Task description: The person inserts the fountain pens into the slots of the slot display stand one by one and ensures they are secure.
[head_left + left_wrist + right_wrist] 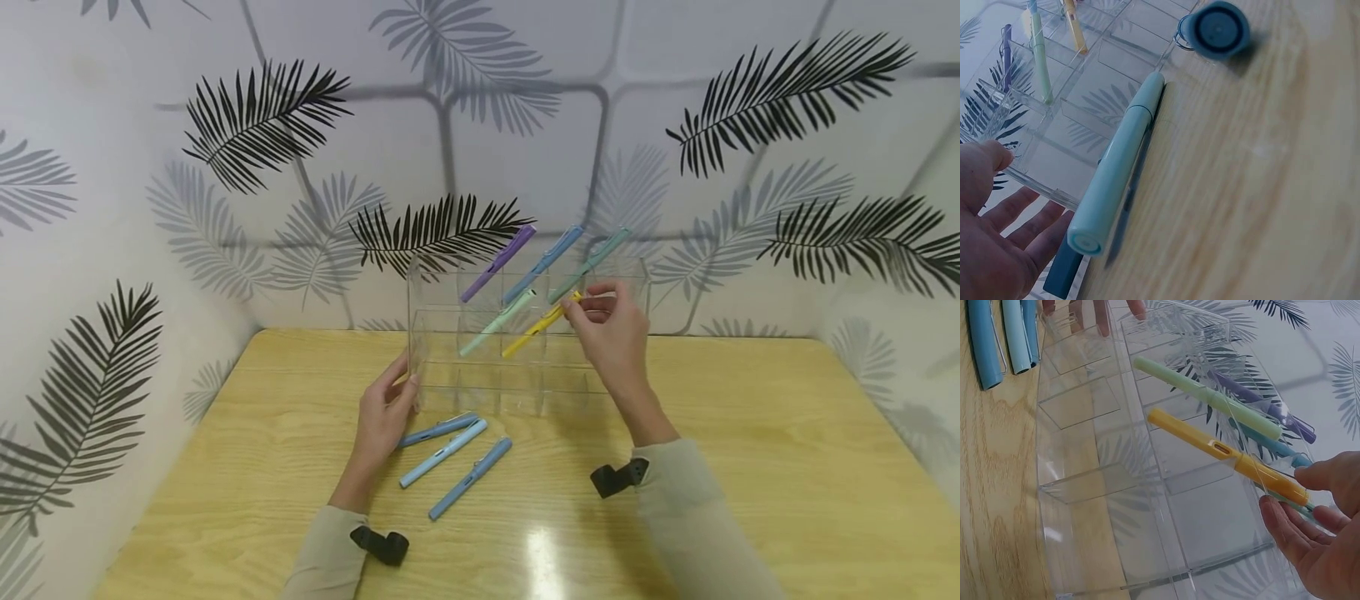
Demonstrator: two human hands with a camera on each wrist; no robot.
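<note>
A slender yellow pen (542,327) is pinched in the right hand's (613,333) grip at a clear plastic rack (480,388), touched by the left hand's (384,417) uncurled grip.

The rack (1082,403) is clear plastic, smooth and glossy. The yellow pen (1197,439) and the pale blue pen (1113,165) look like smooth plastic with a soft sheen. The table (750,417) shows glossy wood grain. The sleeves (693,508) are matt cloth. The wall covering (105,225) seems smooth, perhaps paper, though the soft view leaves that unsure.
</note>
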